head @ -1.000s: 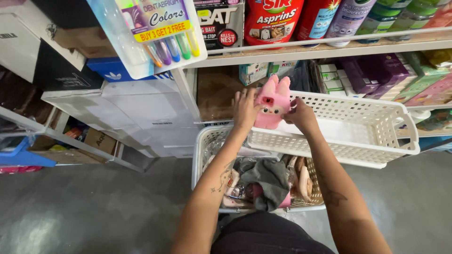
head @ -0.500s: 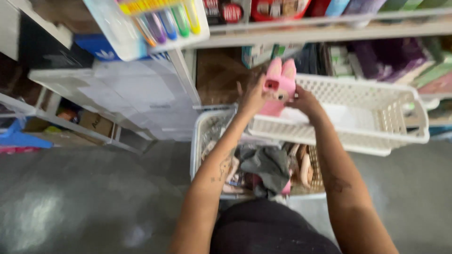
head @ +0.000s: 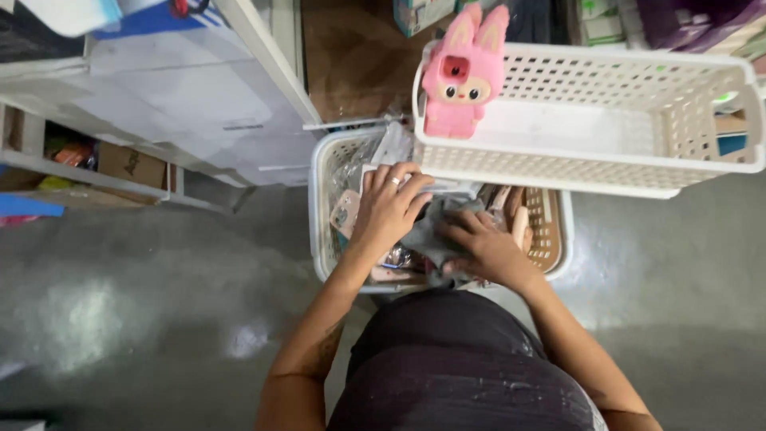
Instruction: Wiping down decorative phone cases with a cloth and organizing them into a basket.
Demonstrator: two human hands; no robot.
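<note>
Both hands are down in the lower basket (head: 323, 215) at centre frame. The left hand (head: 388, 209) lies with fingers loosely spread, a ring showing, palm down on a clear plastic packet (head: 447, 188), pressing rather than gripping. The right hand (head: 481, 249) sits just beside it, to the lower right, fingers half curled over a grey cloth (head: 427, 233); whether it has pinched the cloth, I cannot tell. The two hands nearly meet over that cloth, the left slightly higher in frame. Around them the lower basket is full of small packaged items, pink and tan, too jumbled to name. Straight above in frame, the white basket (head: 590, 172) overlaps the lower basket's far edge, long axis left to right. At its upper-left corner stands the pink bunny-shaped case (head: 461, 76), upright, ears up, well apart from both hands, nearer the left.
</note>
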